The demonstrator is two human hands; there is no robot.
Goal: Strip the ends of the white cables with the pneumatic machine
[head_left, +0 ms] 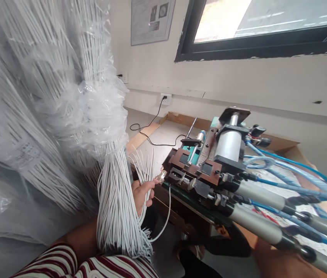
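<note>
My left hand (144,195) is closed round a small bunch of thin white cables (146,166), whose loose ends fan upward. Its thumb and forefinger reach close to a shiny brass-coloured piece (162,175) at the left end of a pneumatic machine (194,168). One white cable (167,216) curves from the machine's clamp down towards the cut ends of a thick cable bundle (117,204), which hangs beside my left forearm. At the lower right, blurred skin of my right hand or forearm (282,258) shows below the machine's cylinders; its fingers are hidden.
More white cable bundles in clear plastic (47,96) fill the left side. Blue air hoses (291,173) and grey cylinders (256,227) stretch right. A black cord (159,144) runs across the table from a wall socket (166,99). Cardboard edging (186,117) borders the table.
</note>
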